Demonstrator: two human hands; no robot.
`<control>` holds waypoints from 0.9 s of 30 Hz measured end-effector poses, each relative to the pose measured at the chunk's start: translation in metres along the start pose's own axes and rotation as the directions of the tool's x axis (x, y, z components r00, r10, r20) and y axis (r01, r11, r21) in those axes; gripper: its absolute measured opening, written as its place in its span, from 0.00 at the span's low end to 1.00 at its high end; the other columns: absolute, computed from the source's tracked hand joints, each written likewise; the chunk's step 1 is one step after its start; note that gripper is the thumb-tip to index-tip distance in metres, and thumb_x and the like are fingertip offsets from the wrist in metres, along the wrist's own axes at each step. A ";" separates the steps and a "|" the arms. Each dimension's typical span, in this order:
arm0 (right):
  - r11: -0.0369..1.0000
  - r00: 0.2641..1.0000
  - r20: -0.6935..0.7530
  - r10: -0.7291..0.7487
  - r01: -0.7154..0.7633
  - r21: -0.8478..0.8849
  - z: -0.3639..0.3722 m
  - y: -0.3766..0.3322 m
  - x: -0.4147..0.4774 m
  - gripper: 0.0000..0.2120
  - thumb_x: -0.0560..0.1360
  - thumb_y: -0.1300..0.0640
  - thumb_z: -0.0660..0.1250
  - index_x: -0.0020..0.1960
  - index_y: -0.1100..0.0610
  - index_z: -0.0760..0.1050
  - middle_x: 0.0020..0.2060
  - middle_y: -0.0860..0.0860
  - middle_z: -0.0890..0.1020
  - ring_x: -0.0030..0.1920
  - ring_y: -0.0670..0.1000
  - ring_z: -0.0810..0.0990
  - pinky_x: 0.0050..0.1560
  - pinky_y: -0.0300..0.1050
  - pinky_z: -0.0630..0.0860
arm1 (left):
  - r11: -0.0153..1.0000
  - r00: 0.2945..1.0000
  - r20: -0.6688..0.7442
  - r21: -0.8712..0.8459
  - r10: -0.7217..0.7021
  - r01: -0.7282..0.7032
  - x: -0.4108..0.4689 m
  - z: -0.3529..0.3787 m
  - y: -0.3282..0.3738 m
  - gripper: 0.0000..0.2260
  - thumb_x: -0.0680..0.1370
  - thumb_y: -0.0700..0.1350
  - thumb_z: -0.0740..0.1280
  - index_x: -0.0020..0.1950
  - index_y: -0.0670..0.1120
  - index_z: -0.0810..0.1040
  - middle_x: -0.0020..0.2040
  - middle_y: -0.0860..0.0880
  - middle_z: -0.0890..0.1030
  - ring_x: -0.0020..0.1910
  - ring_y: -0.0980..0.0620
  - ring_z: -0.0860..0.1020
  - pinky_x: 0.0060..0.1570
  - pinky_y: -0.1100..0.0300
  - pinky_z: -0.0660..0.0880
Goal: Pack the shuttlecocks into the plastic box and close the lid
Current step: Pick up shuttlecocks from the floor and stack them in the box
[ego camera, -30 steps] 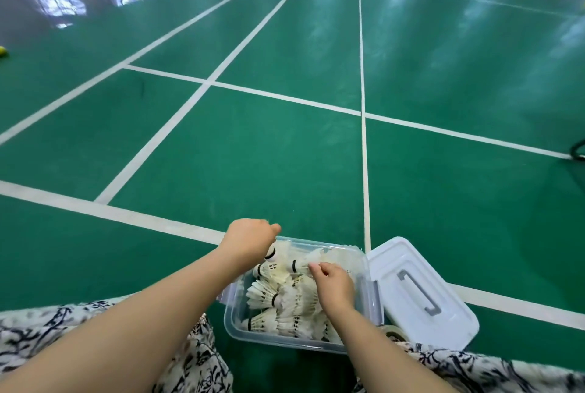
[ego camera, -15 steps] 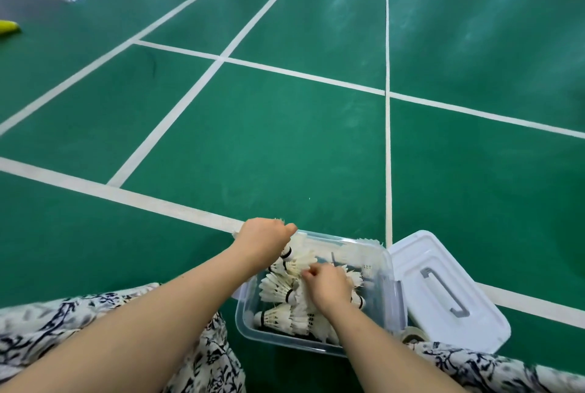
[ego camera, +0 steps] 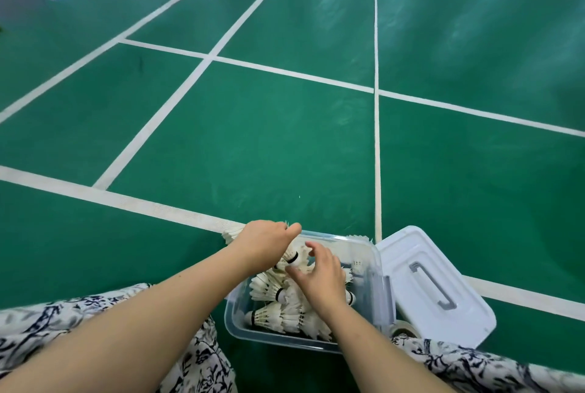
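A clear plastic box (ego camera: 234,316) sits on the green floor in front of me, holding several white feather shuttlecocks (ego camera: 269,288). My left hand (ego camera: 262,242) is closed around a bunch of shuttlecocks at the box's far left corner; their feathers (ego camera: 231,234) stick out past my wrist. My right hand (ego camera: 323,275) is inside the box, its fingers pinching the cork end of a shuttlecock (ego camera: 292,261) that pokes out of the left hand's bunch. The white lid (ego camera: 433,285) with a grey handle lies beside the box on the right.
A roll of tape (ego camera: 403,329) lies just below the lid, by my patterned skirt (ego camera: 474,367). Another shuttlecock (ego camera: 359,239) rests at the box's far rim. White court lines (ego camera: 126,202) cross the green floor around the box.
The view has tilted down. My right hand rose from the pile to the cork held out by my left hand, which stayed at the box's far left corner.
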State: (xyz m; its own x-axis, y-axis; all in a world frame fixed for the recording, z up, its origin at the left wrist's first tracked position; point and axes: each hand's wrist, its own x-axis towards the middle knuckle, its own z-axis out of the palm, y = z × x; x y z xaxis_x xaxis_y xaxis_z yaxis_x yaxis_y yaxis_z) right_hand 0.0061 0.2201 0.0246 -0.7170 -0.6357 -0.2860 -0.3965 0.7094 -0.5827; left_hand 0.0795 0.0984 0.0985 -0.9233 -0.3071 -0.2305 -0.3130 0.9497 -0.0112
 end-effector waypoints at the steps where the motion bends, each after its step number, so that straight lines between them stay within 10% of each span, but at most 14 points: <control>1: 0.997 1.000 -0.008 -0.024 0.024 0.070 -0.004 0.000 -0.001 0.27 0.71 0.45 0.67 0.68 0.46 0.65 0.64 0.45 0.72 0.65 0.49 0.69 0.66 0.49 0.66 | 1.000 1.000 -0.009 -0.001 0.012 -0.012 -0.001 -0.003 0.002 0.13 0.76 0.34 0.56 0.59 0.43 0.65 0.50 0.44 0.78 0.47 0.40 0.79 0.34 0.53 0.66; 11: 0.870 0.987 -0.006 -0.163 0.146 0.472 -0.039 -0.016 -0.004 0.20 0.68 0.59 0.60 0.59 0.46 0.74 0.57 0.43 0.73 0.63 0.47 0.68 0.68 0.43 0.63 | 0.970 0.974 -0.045 0.116 0.221 -0.215 -0.007 -0.024 0.027 0.16 0.78 0.37 0.55 0.66 0.44 0.63 0.55 0.44 0.78 0.50 0.42 0.78 0.37 0.53 0.66; 16: 0.920 0.978 0.066 -0.197 0.161 0.356 -0.050 -0.011 -0.003 0.10 0.72 0.63 0.66 0.52 0.55 0.79 0.48 0.45 0.75 0.57 0.47 0.68 0.62 0.42 0.65 | 0.961 0.969 -0.003 0.131 0.247 -0.244 -0.012 -0.025 0.031 0.17 0.78 0.37 0.54 0.67 0.46 0.63 0.53 0.43 0.79 0.49 0.41 0.78 0.37 0.53 0.67; 27: 0.945 0.965 -0.255 -0.061 0.138 0.297 -0.054 0.008 -0.007 0.15 0.73 0.60 0.65 0.30 0.52 0.66 0.31 0.48 0.71 0.42 0.51 0.68 0.38 0.37 0.63 | 0.993 0.998 -0.054 -0.112 -0.034 0.027 -0.010 -0.032 0.023 0.23 0.78 0.39 0.55 0.72 0.52 0.59 0.60 0.44 0.67 0.46 0.39 0.77 0.37 0.54 0.65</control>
State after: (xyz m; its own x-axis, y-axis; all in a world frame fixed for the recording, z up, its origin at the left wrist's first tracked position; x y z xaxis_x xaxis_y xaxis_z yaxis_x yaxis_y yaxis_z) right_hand -0.0227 0.2466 0.0633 -0.8136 -0.5795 -0.0467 -0.3034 0.4917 -0.8162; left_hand 0.0744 0.1208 0.1321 -0.9230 -0.3416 -0.1772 -0.3610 0.9281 0.0913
